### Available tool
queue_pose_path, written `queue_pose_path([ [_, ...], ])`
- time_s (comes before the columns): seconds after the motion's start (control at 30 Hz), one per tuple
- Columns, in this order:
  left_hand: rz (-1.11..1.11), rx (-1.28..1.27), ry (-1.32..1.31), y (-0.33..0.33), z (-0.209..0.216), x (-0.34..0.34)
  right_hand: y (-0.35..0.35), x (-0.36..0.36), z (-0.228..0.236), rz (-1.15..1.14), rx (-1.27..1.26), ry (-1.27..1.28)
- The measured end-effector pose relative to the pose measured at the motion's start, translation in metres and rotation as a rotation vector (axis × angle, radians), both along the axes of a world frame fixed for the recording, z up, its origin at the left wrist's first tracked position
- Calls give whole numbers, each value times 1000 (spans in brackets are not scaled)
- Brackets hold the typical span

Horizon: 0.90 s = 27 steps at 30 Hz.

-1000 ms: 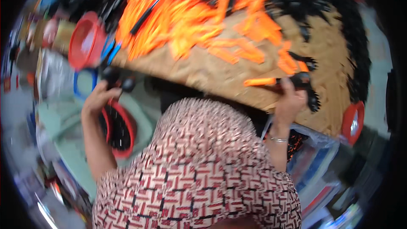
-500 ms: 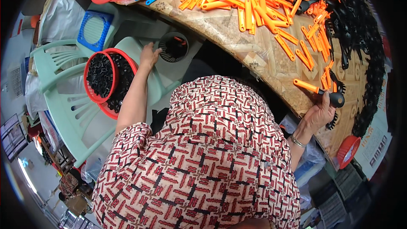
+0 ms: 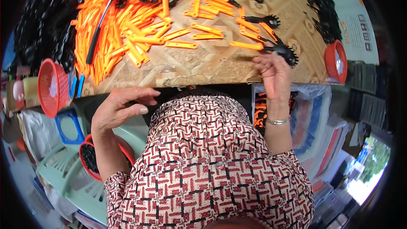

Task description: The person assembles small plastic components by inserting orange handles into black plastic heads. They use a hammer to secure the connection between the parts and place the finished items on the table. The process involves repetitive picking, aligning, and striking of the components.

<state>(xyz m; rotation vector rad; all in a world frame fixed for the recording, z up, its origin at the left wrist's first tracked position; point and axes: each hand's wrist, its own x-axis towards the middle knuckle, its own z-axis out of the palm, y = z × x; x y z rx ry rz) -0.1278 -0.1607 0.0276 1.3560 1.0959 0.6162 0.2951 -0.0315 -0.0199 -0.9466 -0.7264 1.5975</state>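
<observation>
My left hand [image 3: 123, 107] hovers near the table's front edge, fingers apart, with nothing in it. Over the right part of the table is my right hand [image 3: 273, 74], its fingers loosely curled and apart and nothing visible in them. Just beyond its fingertips lies a black toothed spaghetti server head [image 3: 285, 54], overlapping other black pieces. An orange handle [image 3: 246, 45] lies close by, pointing left. Another black toothed server head [image 3: 269, 20] rests farther back among several orange handles. The large pile of loose orange handles [image 3: 114, 38] covers the left middle of the table.
Black utensil parts are heaped at the far left [image 3: 46, 21] and far right [image 3: 316, 6]. Red baskets stand at the left [image 3: 54, 89] and right [image 3: 336, 61] table ends. Beside my left arm are a pale green chair [image 3: 55, 163] and a red tub of small black pieces [image 3: 90, 159].
The view has swung toward the table. My left hand has left the dark bin by the chair and come up to the table edge. My right hand has let go of the orange-handled black utensil.
</observation>
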Motion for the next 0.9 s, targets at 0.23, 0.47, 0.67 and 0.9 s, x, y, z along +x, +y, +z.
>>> queue_pose_path([
  [0.23, 77, 452, 440, 133, -3, 49, -40, -18, 18, 266, 18, -547],
  [0.47, 75, 914, 810, 224, -40, 85, -11, -54, 29, 124, 1108, -1660],
  [0.67, -20, 878, 942, 233, -40, 91, -5, -58, 3, 140, 1083, -1593],
  [0.9, -42, 1062, 775, 227, -30, 82, -9, -52, 14, 127, 953, -1479],
])
